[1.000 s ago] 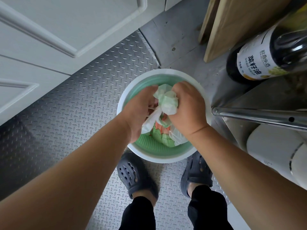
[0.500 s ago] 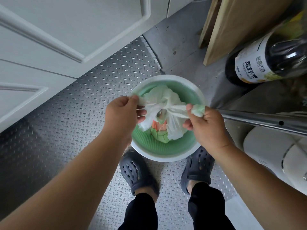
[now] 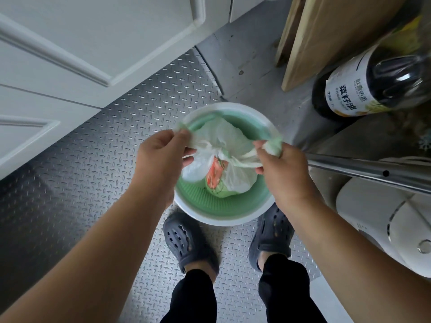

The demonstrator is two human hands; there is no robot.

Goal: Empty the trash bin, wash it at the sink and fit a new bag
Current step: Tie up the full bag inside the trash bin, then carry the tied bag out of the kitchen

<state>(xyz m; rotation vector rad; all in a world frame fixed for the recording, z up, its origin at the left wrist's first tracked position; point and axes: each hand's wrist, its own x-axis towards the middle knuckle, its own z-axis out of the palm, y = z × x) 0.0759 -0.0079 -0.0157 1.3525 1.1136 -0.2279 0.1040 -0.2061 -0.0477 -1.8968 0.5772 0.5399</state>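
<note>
Two hands pinched bag ends: left hand (image 3: 161,155), right hand (image 3: 279,169) | trash bag (image 3: 224,164) hung between fingers, inside trash bin (image 3: 233,215) | advice: pull evenly outward, cinch knot tight before lifting

Floor: grey diamond-plate metal sheet (image 3: 77,164). White panelled door (image 3: 93,43) at far left. Far right: wooden boards (image 3: 326,36) leaning, dark oil bottle (image 3: 363,89), steel rail (image 3: 373,170), white appliance (image 3: 384,224) below.
</note>
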